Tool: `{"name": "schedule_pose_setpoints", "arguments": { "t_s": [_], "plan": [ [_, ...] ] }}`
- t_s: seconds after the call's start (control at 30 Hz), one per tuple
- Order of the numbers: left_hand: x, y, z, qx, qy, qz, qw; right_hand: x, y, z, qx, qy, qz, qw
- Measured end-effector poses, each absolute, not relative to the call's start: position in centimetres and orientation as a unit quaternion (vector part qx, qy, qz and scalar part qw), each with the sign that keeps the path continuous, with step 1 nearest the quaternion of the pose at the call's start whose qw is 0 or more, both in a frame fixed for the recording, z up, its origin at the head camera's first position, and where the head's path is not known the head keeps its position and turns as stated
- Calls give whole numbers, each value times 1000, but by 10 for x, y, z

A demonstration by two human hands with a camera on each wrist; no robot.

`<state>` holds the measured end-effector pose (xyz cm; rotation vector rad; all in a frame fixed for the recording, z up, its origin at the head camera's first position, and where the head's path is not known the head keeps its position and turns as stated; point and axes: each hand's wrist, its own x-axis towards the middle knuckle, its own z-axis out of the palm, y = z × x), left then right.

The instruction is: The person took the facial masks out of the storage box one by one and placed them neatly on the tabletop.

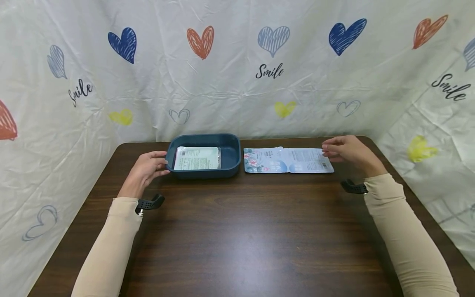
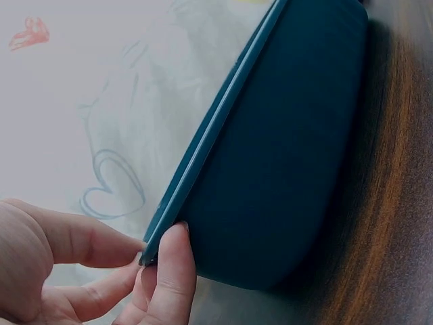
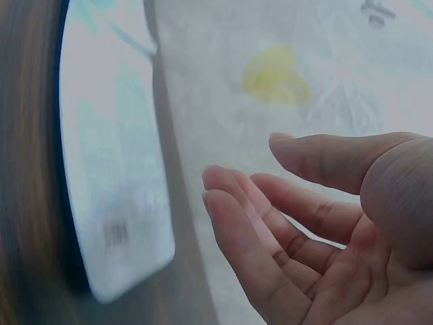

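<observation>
A dark blue plastic basin (image 1: 200, 174) stands near the table's far edge, with a pale green printed packet (image 1: 197, 158) lying in it. My left hand (image 1: 146, 167) is at the basin's left end. In the left wrist view, thumb and fingers pinch the basin's rim (image 2: 203, 149). To the right of the basin, a flat light-blue printed packet in two panels (image 1: 288, 160) lies on the table, flowers on its left part. My right hand (image 1: 349, 152) is by its right end, and the right wrist view shows the fingers relaxed, holding nothing, apart from the packet (image 3: 115, 162).
The brown wooden table (image 1: 237, 231) reaches toward me. A white cloth (image 1: 230, 82) printed with hearts and "Smile" hangs behind it and along both sides. Each wrist wears a black band (image 1: 150, 203).
</observation>
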<state>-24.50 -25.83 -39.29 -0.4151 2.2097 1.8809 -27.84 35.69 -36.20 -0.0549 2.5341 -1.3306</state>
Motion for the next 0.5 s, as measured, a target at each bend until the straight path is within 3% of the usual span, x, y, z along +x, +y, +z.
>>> {"name": "schedule_pose_setpoints", "arguments": {
  "t_s": [0.5],
  "plan": [
    [-246,-258,-395,-135,748,641,105,-284,281,-354,-108,837,-522,126]
  ]
}}
